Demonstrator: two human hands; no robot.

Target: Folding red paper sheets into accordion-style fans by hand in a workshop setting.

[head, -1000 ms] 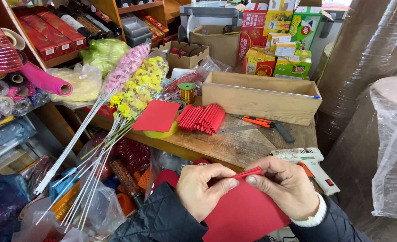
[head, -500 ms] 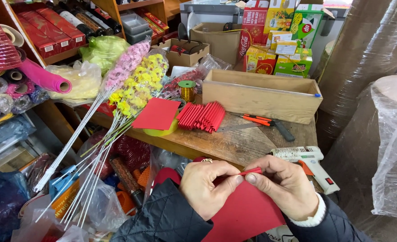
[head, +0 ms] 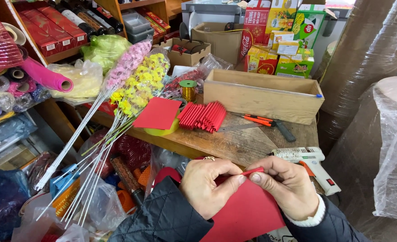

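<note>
Red paper sheet (head: pixel 248 210): lying across the person's lap, its upper edge being pinched into a narrow fold between both hands. Left hand (head: pixel 207 181): fingers curled in, thumb and forefinger closing on the fold; a ring showing on one finger. Right hand (head: pixel 288 183): likewise clenched, fingertips (head: pixel 256 177) pressing the fold from the other side. Just beyond the right hand: white glue gun (head: pixel 308 163) with orange trigger, resting on the wooden bench (head: pixel 234 143). Farther ahead of both hands: stack of pleated red paper (head: pixel 203 116), flat red square (head: pixel 158 113) over a yellow-green bowl, long wooden box (head: pixel 263 96). Far beyond the right hand: cartons (head: pixel 283 36) in red, yellow and green, stacked upright. Beyond the left hand: red flat boxes (head: pixel 41 31) with white labels standing on shelves.
</note>
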